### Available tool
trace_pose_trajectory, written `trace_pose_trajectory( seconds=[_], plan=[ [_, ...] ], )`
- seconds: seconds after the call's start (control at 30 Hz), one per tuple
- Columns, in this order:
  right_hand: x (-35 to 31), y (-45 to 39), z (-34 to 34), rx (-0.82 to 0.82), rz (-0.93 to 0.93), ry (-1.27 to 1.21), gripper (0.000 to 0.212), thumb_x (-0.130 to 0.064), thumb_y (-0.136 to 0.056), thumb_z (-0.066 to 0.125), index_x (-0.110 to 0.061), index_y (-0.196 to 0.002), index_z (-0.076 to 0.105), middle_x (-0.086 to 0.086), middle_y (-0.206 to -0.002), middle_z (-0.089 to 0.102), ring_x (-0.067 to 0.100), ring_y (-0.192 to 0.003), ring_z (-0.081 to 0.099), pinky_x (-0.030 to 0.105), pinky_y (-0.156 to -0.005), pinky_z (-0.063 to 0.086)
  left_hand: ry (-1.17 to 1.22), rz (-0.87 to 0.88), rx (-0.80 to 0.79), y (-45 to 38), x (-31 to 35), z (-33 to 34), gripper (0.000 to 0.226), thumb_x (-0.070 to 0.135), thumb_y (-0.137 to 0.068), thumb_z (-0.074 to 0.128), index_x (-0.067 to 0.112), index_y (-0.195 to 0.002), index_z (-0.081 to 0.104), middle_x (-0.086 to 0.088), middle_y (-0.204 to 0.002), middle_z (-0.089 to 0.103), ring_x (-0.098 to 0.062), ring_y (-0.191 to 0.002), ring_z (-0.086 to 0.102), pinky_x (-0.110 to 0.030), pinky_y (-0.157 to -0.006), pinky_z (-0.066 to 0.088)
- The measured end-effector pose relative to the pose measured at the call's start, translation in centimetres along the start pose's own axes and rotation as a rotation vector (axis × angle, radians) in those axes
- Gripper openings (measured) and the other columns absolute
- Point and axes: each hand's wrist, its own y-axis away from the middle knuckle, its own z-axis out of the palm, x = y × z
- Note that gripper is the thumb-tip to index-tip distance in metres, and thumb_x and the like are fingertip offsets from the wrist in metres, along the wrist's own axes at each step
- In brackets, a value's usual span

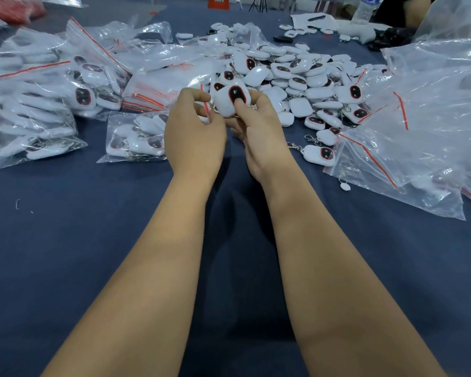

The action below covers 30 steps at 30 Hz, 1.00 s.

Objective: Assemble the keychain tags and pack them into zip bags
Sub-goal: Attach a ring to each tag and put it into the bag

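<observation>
Both hands meet above the middle of the dark blue cloth-covered worktop (pixel 65 240). Right hand (pixel 259 131) grips a white rounded plastic keychain tag w/ red-rimmed black oval (pixel 230 100), thumb pressed on the oval. Left hand (pixel 195 131) has fingers curled at the tag's left side, pinching; what exactly it pinches can't be told. Loose pile of matching tags (pixel 297 74) lies twd the far edge, filled clear zip bags w/ red strips (pixel 52 85) at far left, empty clear zip bags (pixel 419 137) along the right edge.
</observation>
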Motion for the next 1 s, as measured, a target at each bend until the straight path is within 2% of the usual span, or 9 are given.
trace_pose_trajectory(
  seconds=[0.1, 0.27, 0.33, 0.43, 0.57, 0.77, 0.87, 0.93, 1.0],
  plan=[
    [0.3, 0.1, 0.0, -0.002, 0.007, 0.132, 0.014, -0.012, -0.1, 0.051, -0.011, -0.114, 0.051, 0.008, -0.092, 0.066, 0.02, -0.082, 0.063, 0.04, -0.087, 0.053, 0.023, 0.042, 0.02, 0.0, 0.0, 0.0, 0.018, 0.019, -0.084, 0.056, 0.031, -0.097, 0.055, 0.009, -0.1, 0.061, -0.012, -0.08, 0.056, -0.028, -0.07, 0.047],
    [0.5, 0.4, 0.3, -0.05, -0.004, 0.343, 0.011, -0.016, -0.096, 0.057, -0.016, -0.106, 0.054, 0.004, -0.086, 0.07, 0.011, -0.076, 0.063, 0.029, -0.069, 0.054, -0.016, 0.113, -0.002, 0.2, 0.0, 0.2, 0.018, 0.016, -0.084, 0.053, 0.033, -0.087, 0.056, 0.013, -0.097, 0.053, -0.001, -0.075, 0.05, -0.011, -0.064, 0.035],
    [0.5, 0.5, 0.4, -0.083, -0.042, 0.425, 0.012, -0.013, -0.097, 0.054, -0.007, -0.104, 0.063, 0.015, -0.092, 0.071, 0.016, -0.08, 0.062, 0.038, -0.075, 0.054, -0.006, 0.13, 0.004, 0.2, 0.0, 0.2, 0.019, 0.012, -0.083, 0.051, 0.029, -0.088, 0.058, 0.014, -0.096, 0.051, 0.0, -0.075, 0.05, -0.007, -0.064, 0.034],
    [0.8, 0.8, 0.6, -0.117, -0.063, 0.492, 0.022, -0.006, -0.096, 0.047, 0.006, -0.093, 0.065, 0.012, -0.075, 0.06, 0.019, -0.07, 0.049, 0.035, -0.062, 0.041, 0.013, 0.148, 0.022, 0.2, 0.0, 0.2, 0.019, 0.01, -0.081, 0.05, 0.026, -0.087, 0.059, 0.014, -0.094, 0.051, 0.004, -0.073, 0.049, -0.006, -0.064, 0.035],
    [0.9, 0.9, 0.6, -0.054, -0.129, 0.591, 0.018, -0.003, -0.093, 0.05, -0.01, -0.092, 0.067, -0.006, -0.076, 0.065, 0.002, -0.067, 0.054, 0.013, -0.061, 0.044, 0.009, 0.173, 0.021, 0.2, 0.1, 0.3, 0.02, 0.008, -0.08, 0.05, 0.026, -0.083, 0.058, 0.012, -0.091, 0.052, 0.0, -0.075, 0.049, -0.006, -0.066, 0.035],
    [0.7, 1.2, 0.7, -0.107, -0.141, 0.674, 0.032, -0.009, -0.093, 0.05, -0.022, -0.066, 0.061, -0.012, -0.06, 0.056, 0.01, -0.066, 0.048, 0.027, -0.064, 0.041, 0.037, 0.151, 0.016, 0.1, 0.0, 0.4, 0.021, 0.007, -0.082, 0.051, 0.026, -0.084, 0.059, 0.01, -0.093, 0.055, 0.007, -0.078, 0.051, -0.004, -0.07, 0.036],
    [0.3, 0.9, 0.6, 0.157, -0.243, 1.022, 0.022, -0.017, -0.091, 0.049, -0.028, -0.086, 0.067, -0.01, -0.088, 0.068, 0.012, -0.091, 0.057, 0.038, -0.093, 0.037, 0.049, 0.089, 0.0, -0.2, -0.2, 0.5, 0.026, 0.003, -0.08, 0.053, 0.027, -0.085, 0.061, 0.004, -0.099, 0.064, 0.0, -0.079, 0.055, -0.012, -0.074, 0.043],
    [0.0, 0.6, -0.2, 0.402, -0.219, 1.296, 0.028, -0.017, -0.086, 0.046, -0.029, -0.104, 0.065, -0.005, -0.116, 0.061, 0.019, -0.116, 0.046, 0.048, -0.105, 0.023, 0.023, 0.06, -0.043, -0.3, -0.4, 0.6, 0.028, 0.002, -0.077, 0.054, 0.027, -0.086, 0.061, -0.001, -0.099, 0.067, -0.009, -0.081, 0.059, -0.018, -0.072, 0.046],
    [-0.4, 0.6, -0.9, 0.484, -0.081, 1.389, 0.034, -0.021, -0.084, 0.047, -0.025, -0.116, 0.058, 0.004, -0.141, 0.042, 0.027, -0.136, 0.025, 0.063, -0.109, 0.012, -0.074, 0.071, -0.074, -0.3, -0.6, 0.7, 0.028, 0.003, -0.076, 0.056, 0.027, -0.089, 0.062, -0.001, -0.099, 0.064, -0.013, -0.084, 0.059, -0.024, -0.067, 0.043]
  ],
)
